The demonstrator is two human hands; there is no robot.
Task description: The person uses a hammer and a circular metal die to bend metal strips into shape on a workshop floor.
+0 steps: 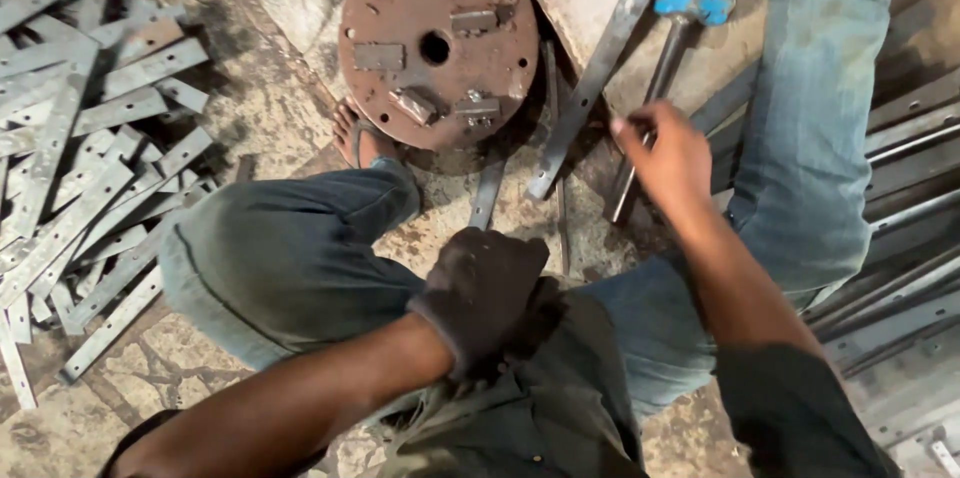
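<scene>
The right hand was stretched toward the handle of a blue-headed hammer, its fingers curled at the shaft; whether the handle was actually gripped could not be told. The hammer lay on the concrete floor, beside a long flat steel bar. The gloved left hand was closed against the lap. A rusty round jig plate lay near the bare foot, and cut metal strips were heaped at the floor's left edge.
</scene>
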